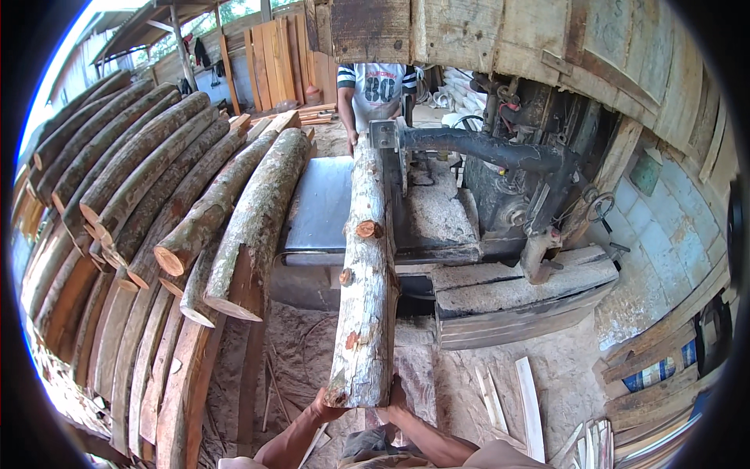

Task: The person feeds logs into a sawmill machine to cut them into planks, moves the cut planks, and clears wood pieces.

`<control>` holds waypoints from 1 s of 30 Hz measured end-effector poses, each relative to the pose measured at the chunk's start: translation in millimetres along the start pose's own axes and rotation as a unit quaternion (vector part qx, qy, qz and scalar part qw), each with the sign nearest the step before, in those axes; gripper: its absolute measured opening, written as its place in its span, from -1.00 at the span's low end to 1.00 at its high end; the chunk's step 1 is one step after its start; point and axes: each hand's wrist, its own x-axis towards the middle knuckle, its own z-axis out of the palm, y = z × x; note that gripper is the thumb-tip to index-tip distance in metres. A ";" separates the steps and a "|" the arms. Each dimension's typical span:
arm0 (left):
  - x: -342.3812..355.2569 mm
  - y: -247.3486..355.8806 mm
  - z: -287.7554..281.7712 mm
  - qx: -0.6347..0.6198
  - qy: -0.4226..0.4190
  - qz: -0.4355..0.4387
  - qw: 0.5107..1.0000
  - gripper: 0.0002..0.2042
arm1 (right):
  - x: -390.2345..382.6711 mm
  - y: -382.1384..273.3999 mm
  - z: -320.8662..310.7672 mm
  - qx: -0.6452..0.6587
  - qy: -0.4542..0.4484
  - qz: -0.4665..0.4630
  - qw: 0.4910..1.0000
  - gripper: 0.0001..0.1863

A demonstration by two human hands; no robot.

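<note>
A long pale log [363,301] with knots and patchy bark lies lengthwise in front of me, its far part over the dark metal saw table [316,203]. My left hand [324,407] grips its near end from the left side. On the opposite side of that end, my right hand [397,397] holds it too, with the fingers partly hidden beneath the wood. The log's far end reaches the metal guide arm [476,146] of the saw machine. A co-worker [375,94] in a white shirt stands beyond, one hand near the log's far end.
Stacked logs [144,156] fill the left side, and a thick log [258,223] lies close to the saw table. Sawdust covers a wooden beam [523,285] at right. Thin offcuts [530,406] lie on the floor. Wooden boards [500,35] hang overhead.
</note>
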 end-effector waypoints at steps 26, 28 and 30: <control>-251.7 191.6 36.9 -0.258 -0.086 -0.044 0.961 -0.51 | -331.9 44.3 -134.9 -0.093 0.015 -0.035 0.995 -0.45; -266.8 187.0 32.3 -0.327 -0.127 -0.094 0.932 -0.50 | -348.9 30.1 -152.1 -0.126 0.082 -0.108 0.983 -0.57; -262.8 183.9 29.8 -0.384 -0.154 -0.120 0.903 -0.49 | -350.9 15.8 -203.3 -0.235 0.202 -0.161 0.937 -0.65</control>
